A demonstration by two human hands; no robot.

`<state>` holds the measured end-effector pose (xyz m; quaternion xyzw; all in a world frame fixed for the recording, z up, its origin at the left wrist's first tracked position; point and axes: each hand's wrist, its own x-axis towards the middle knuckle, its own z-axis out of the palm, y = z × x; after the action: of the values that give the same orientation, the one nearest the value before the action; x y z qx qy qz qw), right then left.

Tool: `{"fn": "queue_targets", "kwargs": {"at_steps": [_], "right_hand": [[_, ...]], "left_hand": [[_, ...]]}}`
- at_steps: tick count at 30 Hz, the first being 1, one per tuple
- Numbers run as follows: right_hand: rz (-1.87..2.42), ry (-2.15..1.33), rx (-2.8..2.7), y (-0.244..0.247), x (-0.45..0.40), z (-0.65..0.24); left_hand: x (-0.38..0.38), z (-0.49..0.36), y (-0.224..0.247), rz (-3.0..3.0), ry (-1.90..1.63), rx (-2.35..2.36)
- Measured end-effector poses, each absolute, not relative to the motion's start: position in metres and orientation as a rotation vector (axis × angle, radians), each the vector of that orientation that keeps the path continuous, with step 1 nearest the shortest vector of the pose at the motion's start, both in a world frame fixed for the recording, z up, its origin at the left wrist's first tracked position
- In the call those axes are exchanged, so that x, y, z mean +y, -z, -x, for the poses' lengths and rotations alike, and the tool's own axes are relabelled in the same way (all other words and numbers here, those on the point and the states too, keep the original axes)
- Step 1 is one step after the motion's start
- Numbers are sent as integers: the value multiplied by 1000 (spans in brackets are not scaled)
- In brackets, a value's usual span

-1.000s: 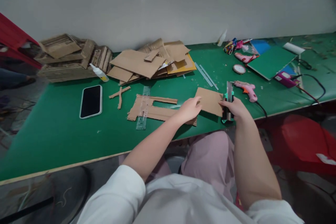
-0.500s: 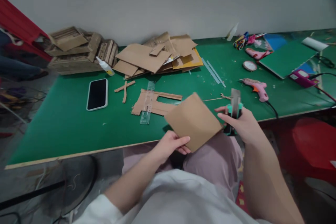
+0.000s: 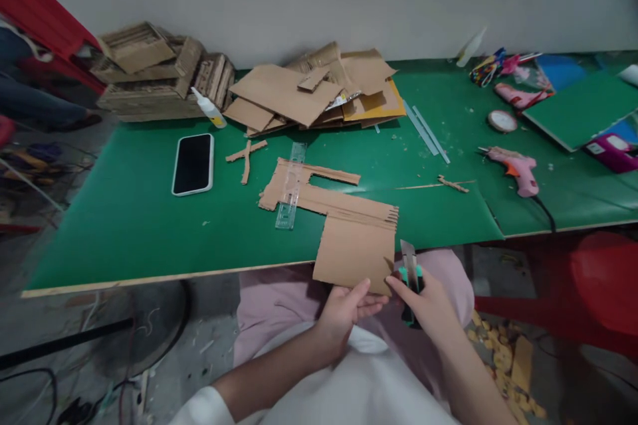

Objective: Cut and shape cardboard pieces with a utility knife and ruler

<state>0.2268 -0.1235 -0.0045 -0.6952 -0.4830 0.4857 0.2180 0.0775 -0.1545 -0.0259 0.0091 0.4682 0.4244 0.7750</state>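
A square piece of cardboard (image 3: 355,249) juts over the table's front edge above my lap. My left hand (image 3: 351,311) pinches its near edge, thumb on top and fingers beneath. In my right hand (image 3: 423,295) is a green and black utility knife (image 3: 411,272), its wide blade pointing up and away, beside the cardboard's right corner. Just beyond lies a cut cardboard piece (image 3: 343,199) with a notch and ragged right end. A clear ruler (image 3: 292,186) rests across that piece's left part.
On the green table (image 3: 124,212) are a phone (image 3: 193,164), a crossed cardboard scrap (image 3: 246,159), a glue bottle (image 3: 209,109) and a cardboard pile (image 3: 289,96). A pink glue gun (image 3: 516,169) and tape roll (image 3: 502,121) lie right. A red stool (image 3: 603,279) stands at the right.
The square cardboard has turned and come down toward my lap, uncovering the cut piece's right end. My right hand has moved left and nearer with the knife. The view has shifted slightly.
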Motion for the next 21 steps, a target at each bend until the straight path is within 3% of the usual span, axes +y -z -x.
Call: {"fn": "queue_targets", "kwargs": {"at_steps": [21], "right_hand": [[1930, -1340, -1309, 12, -121, -226]], "left_hand": [[-149, -76, 30, -132, -792, 1053]]}}
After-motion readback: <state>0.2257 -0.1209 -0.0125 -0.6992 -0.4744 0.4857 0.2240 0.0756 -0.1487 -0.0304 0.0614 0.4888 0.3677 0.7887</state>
